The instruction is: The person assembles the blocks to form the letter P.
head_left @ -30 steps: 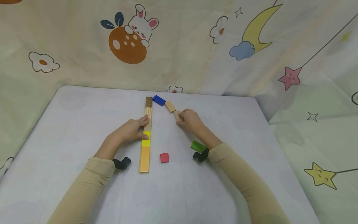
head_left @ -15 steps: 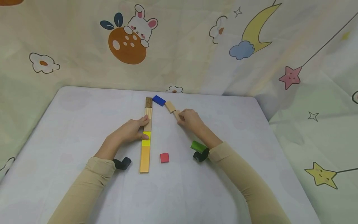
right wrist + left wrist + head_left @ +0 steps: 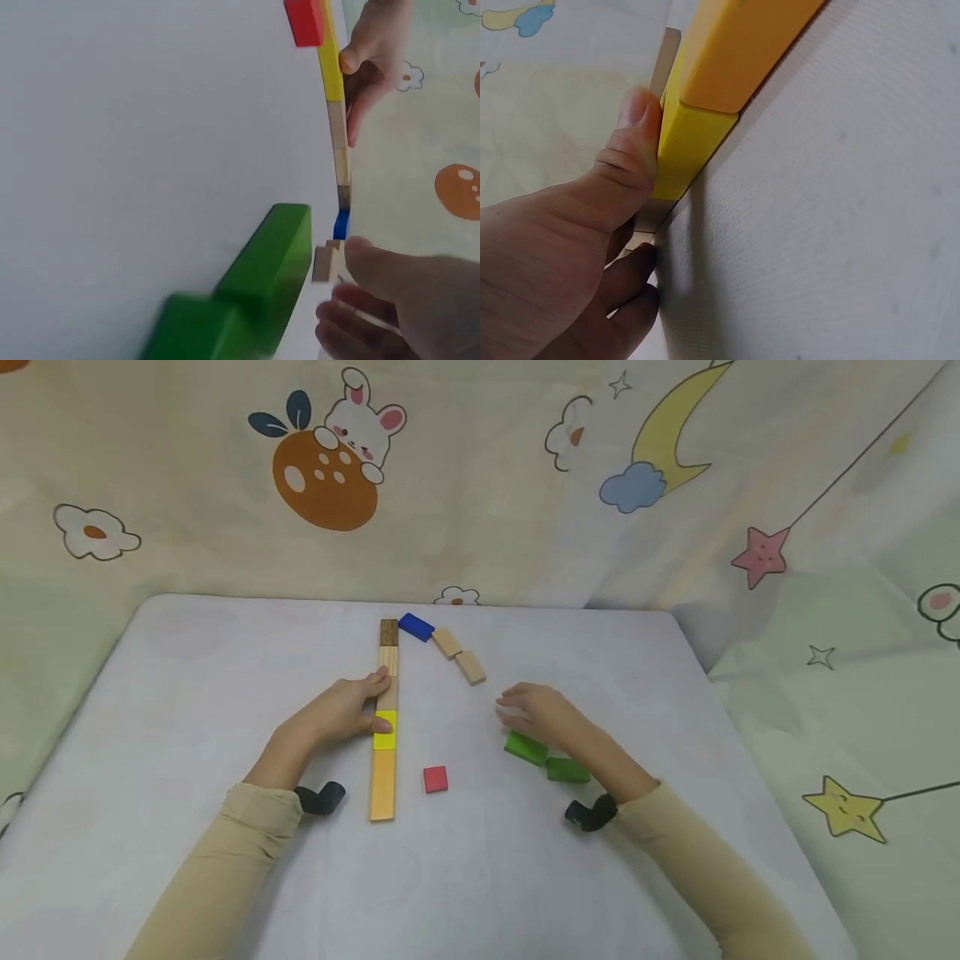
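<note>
A straight row of blocks lies flat: dark brown (image 3: 389,632) at the far end, then light wood (image 3: 387,696), yellow (image 3: 384,742) and orange (image 3: 382,785). My left hand (image 3: 333,714) rests along the row's left side. In the left wrist view its thumb (image 3: 634,142) presses the yellow block. From the dark end a blue block (image 3: 416,627) and two tan blocks (image 3: 446,642) step down to the right, roughly corner to corner. My right hand (image 3: 551,718) hovers by two green blocks (image 3: 567,769), fingers loosely bent, apart from the tan blocks and holding nothing.
A small red block (image 3: 435,779) sits right of the row, toward the front. Black devices (image 3: 321,798) are worn at both wrists. The white table (image 3: 225,652) meets a patterned cloth (image 3: 480,527) along its back edge.
My right hand has let go of the nearer tan block and moved right and toward me, over to the green blocks. The left hand stays against the row. The head view has shifted slightly.
</note>
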`<state>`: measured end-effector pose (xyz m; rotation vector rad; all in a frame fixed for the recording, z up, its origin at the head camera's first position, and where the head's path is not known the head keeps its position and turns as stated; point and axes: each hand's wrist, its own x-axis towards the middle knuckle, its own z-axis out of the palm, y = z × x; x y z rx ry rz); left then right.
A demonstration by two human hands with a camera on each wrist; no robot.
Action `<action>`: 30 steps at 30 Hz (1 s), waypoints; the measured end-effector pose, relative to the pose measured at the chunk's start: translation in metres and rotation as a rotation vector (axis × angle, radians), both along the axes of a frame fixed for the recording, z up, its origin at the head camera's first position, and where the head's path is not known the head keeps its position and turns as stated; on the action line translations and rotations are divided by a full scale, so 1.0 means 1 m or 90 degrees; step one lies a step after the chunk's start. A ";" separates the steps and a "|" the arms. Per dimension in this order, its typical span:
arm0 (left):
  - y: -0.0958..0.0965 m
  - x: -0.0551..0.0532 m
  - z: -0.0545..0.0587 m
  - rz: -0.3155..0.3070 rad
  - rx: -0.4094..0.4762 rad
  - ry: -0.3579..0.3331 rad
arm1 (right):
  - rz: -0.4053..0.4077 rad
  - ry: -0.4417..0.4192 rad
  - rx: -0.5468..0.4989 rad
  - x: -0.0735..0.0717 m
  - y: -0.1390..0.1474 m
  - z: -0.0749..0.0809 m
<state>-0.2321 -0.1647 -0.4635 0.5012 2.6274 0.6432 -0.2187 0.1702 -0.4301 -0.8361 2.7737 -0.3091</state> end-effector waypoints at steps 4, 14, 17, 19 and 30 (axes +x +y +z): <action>-0.006 -0.001 -0.002 0.003 -0.005 0.003 | 0.113 -0.014 -0.020 0.024 0.025 -0.004; -0.008 0.000 -0.001 0.001 -0.008 0.002 | 0.161 -0.095 -0.024 0.042 0.038 -0.006; -0.005 0.000 0.000 -0.003 -0.007 0.003 | 0.154 -0.087 -0.015 0.042 0.034 -0.007; -0.003 -0.001 0.000 -0.007 -0.006 0.007 | 0.147 -0.069 -0.020 0.041 0.029 -0.009; -0.001 0.000 0.001 -0.009 -0.002 0.007 | 0.053 -0.016 -0.033 0.032 -0.011 -0.015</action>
